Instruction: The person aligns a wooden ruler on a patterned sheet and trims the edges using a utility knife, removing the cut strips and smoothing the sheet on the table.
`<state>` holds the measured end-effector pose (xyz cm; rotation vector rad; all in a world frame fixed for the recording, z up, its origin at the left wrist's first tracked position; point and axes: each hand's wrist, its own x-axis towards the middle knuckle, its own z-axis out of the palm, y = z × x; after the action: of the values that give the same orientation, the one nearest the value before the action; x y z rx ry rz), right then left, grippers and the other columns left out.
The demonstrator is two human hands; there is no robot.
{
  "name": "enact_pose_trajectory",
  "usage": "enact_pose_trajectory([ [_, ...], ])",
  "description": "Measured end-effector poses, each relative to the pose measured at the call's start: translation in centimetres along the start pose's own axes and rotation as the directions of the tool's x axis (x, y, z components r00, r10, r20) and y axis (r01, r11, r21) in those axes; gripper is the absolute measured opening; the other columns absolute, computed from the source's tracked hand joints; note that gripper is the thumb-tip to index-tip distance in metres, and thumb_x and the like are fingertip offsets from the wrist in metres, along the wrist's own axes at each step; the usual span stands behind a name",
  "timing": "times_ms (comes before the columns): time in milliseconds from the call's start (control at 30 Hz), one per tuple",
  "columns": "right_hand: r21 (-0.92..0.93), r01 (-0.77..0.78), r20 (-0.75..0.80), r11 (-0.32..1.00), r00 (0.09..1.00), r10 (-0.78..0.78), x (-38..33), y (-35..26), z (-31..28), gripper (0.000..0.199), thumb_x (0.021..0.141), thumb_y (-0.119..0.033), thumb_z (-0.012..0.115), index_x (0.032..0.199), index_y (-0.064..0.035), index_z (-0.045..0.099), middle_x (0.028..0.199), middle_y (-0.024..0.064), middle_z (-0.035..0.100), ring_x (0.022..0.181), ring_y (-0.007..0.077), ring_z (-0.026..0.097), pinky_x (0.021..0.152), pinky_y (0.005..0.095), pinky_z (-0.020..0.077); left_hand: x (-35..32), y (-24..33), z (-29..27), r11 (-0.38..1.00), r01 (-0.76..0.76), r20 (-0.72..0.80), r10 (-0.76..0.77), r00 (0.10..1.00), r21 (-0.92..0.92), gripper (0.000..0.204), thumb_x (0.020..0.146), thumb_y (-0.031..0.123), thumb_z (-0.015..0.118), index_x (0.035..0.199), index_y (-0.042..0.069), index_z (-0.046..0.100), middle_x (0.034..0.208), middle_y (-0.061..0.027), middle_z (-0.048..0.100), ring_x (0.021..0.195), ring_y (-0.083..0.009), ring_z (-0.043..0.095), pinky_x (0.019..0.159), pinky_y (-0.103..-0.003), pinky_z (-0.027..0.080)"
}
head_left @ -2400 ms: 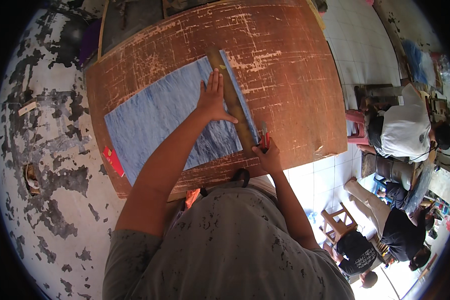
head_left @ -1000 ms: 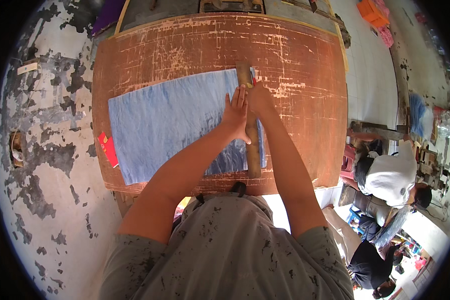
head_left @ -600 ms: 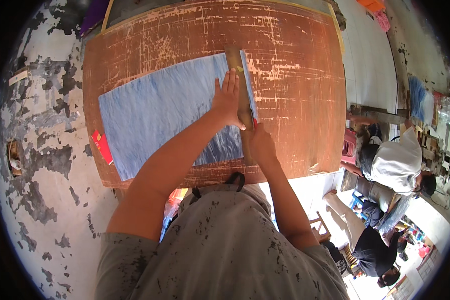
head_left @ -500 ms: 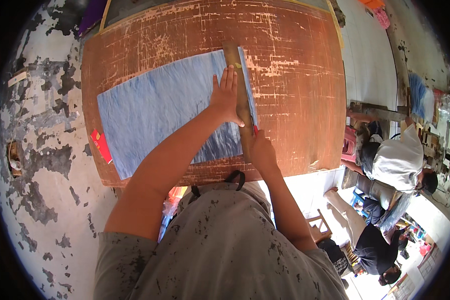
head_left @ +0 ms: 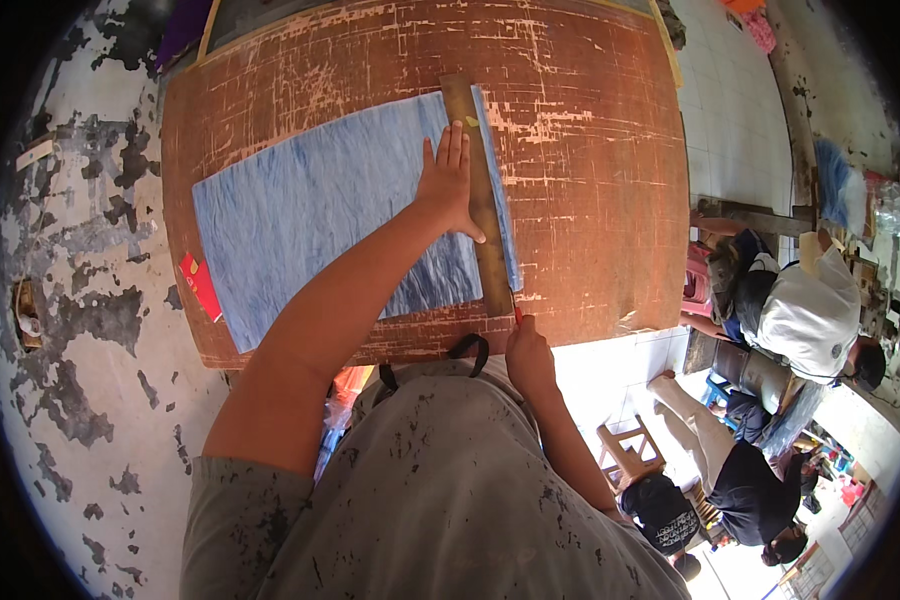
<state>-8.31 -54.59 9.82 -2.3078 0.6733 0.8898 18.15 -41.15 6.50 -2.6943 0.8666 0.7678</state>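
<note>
Head view: blue sheet (head_left: 315,200), brown strip (head_left: 481,190) under splayed left hand (head_left: 445,188); right hand (head_left: 530,356) gripping red cutter (head_left: 518,315).

Streaky blue sheet (head_left: 320,200) flat beneath brown straightedge (head_left: 482,190), red cutter (head_left: 517,314) just beside.

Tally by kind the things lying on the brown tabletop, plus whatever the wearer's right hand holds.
Blue streaked sheet, counting the strip beyond the straightedge as part of it: 1
Brownish straightedge: 1
Red packet: 1
Red cutter, in the right hand: 1
Total: 4
</note>
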Motion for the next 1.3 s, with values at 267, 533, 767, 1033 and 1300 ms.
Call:
enact_pose_trajectory([
  [267,0.066,0.03,-0.098,0.997,0.995,-0.023,-1.0,1.3,-1.1,0.025,0.108,-0.02,0.047,0.12,0.0005,0.051,0.092,0.0377,0.068,0.093,0.0534,0.069,0.078,0.0623,0.053,0.4,-0.4,0.5,1.0,0.001,-0.012,-0.001,1.0,-0.001,0.169,0.051,0.087,0.082,0.161,-0.015,0.004,0.169,-0.0367,-0.005,0.159,-0.0488,-0.006,0.126,-0.065,0.007],
  [533,0.078,0.293,-0.328,0.953,0.91,-0.253,16.5,-12.8,-8.0,0.038,0.107,-0.027,0.048,0.119,0.0066,0.058,0.103,0.0389,0.068,0.098,0.0553,0.067,0.083,0.0604,0.0531,0.1,0.2,0.3,1.0,-0.025,-0.031,0.025,0.999,-0.005,0.167,0.049,0.085,0.084,0.161,-0.015,0.01,0.168,-0.0395,-0.003,0.159,-0.0507,-0.003,0.126,-0.063,0.007],
  [767,0.002,0.351,-0.327,0.936,0.885,-0.331,25.5,-20.2,-10.7,0.04,0.101,-0.023,0.051,0.117,0.0125,0.059,0.109,0.0406,0.067,0.107,0.0537,0.067,0.09,0.0577,0.0546,-0.4,-0.3,0.8,0.998,-0.033,-0.098,0.029,0.995,-0.046,0.163,0.052,0.085,0.084,0.16,-0.016,0.015,0.168,-0.0389,-0.002,0.159,-0.0496,-0.001,0.127,-0.062,0.013],
  [1033,-0.05,0.305,-0.279,0.951,0.91,-0.306,25.2,-21.4,-10.6,0.043,0.096,-0.022,0.056,0.119,0.0143,0.059,0.114,0.0406,0.067,0.11,0.0536,0.067,0.094,0.0559,0.0546,0.1,-0.3,0.6,0.999,-0.044,-0.041,0.046,0.998,0.029,0.156,0.056,0.088,0.078,0.159,-0.015,0.023,0.168,-0.0398,0.0,0.159,-0.0507,-0.001,0.127,-0.062,0.011],
  [1300,0.048,0.246,-0.174,0.968,0.956,-0.235,22.8,-20.0,-9.9,0.045,0.094,-0.021,0.061,0.121,0.0154,0.059,0.114,0.0408,0.067,0.113,0.0514,0.067,0.089,0.0523,0.0572,0.2,-0.3,-0.1,0.999,-0.03,0.013,0.029,0.999,0.046,0.16,0.055,0.086,0.082,0.162,-0.012,0.014,0.169,-0.037,0.001,0.158,-0.0511,0.001,0.127,-0.061,0.01],
])
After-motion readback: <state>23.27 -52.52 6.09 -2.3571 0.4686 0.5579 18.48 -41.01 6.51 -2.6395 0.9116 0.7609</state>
